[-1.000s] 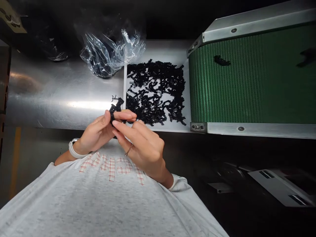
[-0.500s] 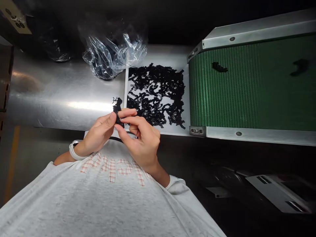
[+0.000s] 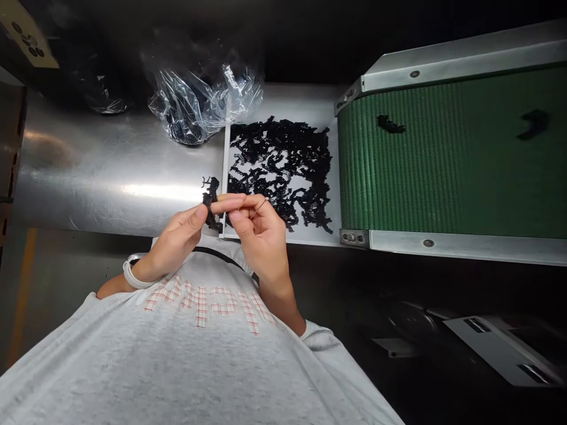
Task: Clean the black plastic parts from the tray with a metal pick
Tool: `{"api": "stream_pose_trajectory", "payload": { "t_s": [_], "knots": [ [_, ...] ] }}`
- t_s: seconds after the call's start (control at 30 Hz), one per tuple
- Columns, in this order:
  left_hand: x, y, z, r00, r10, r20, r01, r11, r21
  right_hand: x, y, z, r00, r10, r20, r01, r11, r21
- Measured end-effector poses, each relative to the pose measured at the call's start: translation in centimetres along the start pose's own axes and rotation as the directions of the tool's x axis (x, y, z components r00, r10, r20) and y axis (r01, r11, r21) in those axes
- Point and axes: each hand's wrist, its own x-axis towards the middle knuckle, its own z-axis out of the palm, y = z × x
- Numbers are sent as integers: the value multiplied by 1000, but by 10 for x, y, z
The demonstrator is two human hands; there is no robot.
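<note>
Bare steel bench point(image 3: 110, 171) lay left of the hands. Ahead, black parts point(image 3: 283, 165) covered the white tray point(image 3: 310, 100); a plastic bag point(image 3: 199, 103) and the conveyor point(image 3: 443, 147) hemmed it.

A steel table point(image 3: 110, 171) ran across the view, a bright streak of light glaring along its brushed top. At its right end stood a conveyor point(image 3: 452, 153) with a green ribbed belt in a grey metal frame. A crumpled clear bag point(image 3: 199, 103) lay at the table's far edge. Behind everything the room was dark. The floor point(image 3: 53, 283) below was grey, with a yellow line point(image 3: 22, 295) at the left.
</note>
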Motion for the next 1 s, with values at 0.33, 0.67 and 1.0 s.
{"api": "stream_pose_trajectory", "payload": {
  "t_s": [0.33, 0.67, 1.0],
  "knots": [
    [-2, 1, -4, 998, -51, 32, 51, 999, -7, 0, 3, 0, 994, 7, 113, -13, 998, 54],
    [1, 0, -7, 989, -17, -145, 6, 997, -76, -1, 4, -10, 995, 40, 94, -55, 985, 166],
    [4, 2, -3, 992, -108, -60, 96, 978, -185, -4, 10, -12, 990, 31, 134, -56, 981, 186]
  ]
}}
